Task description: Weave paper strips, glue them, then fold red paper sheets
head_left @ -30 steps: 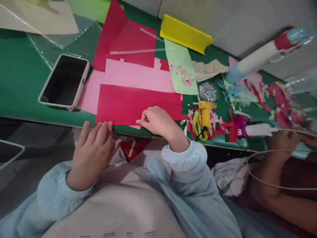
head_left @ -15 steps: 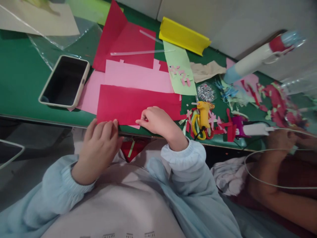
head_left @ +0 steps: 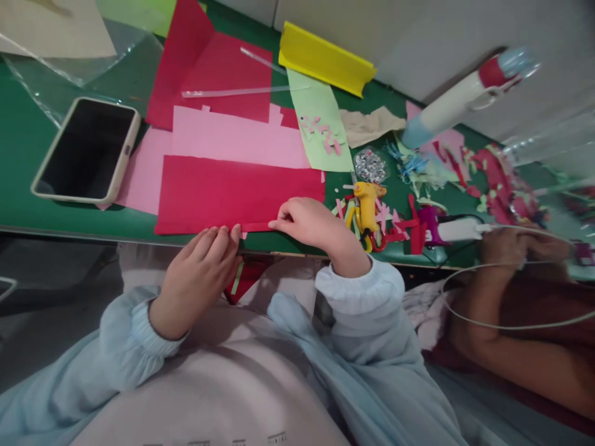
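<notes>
A sheet of red paper [head_left: 232, 189] lies at the table's front edge, with a narrow folded strip along its near side. My left hand [head_left: 199, 272] rests on that near edge, fingers bent and pressed together at the fold. To its right, my right hand [head_left: 309, 223] pinches the folded strip between thumb and fingers. Pink paper [head_left: 232, 139] lies just beyond the red sheet, partly under it.
A phone [head_left: 86, 148] lies at the left. Yellow glue gun [head_left: 368, 201], scissors and paper scraps sit right of my right hand. Further back are a yellow folded piece [head_left: 325, 59] and a bottle [head_left: 465, 93]. Another person's hands [head_left: 506, 248] are at the far right.
The view has shifted a little. My left hand has moved right along the near edge, and a folded red strip now shows between my hands.
</notes>
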Available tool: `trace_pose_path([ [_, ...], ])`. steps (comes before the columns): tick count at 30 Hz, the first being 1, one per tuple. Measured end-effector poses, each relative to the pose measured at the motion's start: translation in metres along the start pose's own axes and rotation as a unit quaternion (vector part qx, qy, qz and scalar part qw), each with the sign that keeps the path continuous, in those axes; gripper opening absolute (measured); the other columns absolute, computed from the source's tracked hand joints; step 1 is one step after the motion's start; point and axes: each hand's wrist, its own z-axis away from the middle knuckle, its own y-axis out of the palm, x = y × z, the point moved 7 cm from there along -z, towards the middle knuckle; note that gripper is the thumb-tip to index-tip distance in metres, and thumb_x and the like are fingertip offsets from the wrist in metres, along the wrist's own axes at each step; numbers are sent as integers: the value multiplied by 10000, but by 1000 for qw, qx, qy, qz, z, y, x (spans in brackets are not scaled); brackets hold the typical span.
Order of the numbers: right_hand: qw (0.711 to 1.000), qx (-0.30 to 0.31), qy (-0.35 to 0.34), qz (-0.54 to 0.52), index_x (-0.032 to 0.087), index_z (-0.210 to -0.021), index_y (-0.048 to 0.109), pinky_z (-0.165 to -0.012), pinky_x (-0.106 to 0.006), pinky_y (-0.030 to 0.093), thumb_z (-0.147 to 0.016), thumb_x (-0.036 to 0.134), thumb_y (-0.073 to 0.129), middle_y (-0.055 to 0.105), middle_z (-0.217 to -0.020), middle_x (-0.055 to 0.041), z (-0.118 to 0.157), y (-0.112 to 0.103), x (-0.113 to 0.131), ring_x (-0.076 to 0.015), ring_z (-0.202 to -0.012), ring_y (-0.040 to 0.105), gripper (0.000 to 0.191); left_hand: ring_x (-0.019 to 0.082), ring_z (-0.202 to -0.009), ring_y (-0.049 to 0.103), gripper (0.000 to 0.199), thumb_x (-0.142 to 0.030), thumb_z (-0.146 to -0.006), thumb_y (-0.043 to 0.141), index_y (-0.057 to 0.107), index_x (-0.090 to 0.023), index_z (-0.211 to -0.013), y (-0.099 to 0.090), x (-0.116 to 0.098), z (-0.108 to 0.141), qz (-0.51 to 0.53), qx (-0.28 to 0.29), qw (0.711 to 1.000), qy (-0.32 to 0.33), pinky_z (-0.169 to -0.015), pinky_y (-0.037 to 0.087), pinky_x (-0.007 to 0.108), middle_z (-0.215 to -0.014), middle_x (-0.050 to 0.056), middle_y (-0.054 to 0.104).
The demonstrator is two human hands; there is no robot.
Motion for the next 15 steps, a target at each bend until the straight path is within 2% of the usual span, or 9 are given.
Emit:
trace_pose_path([
  [4,999,-10,16,-26,166,-725,710,-566,-269,262,-911,412,621,682,-711,-36,1,2,-14,-119,-611,505,321,299,-1110,610,529,-267,-950,530,472,-62,-1434,3,0,0,1,22,1000,-9,-995,492,397,-1203,181,643],
  [15,1000,1,19,4,166,-723,734,-552,-275,259,-896,415,648,710,-707,-59,-4,2,-9,-130,-599,527,316,314,-1138,599,557,-297,-966,498,433,-91,-1479,3,0,1,7,41,999,-22,-977,495,418,-1221,206,636],
])
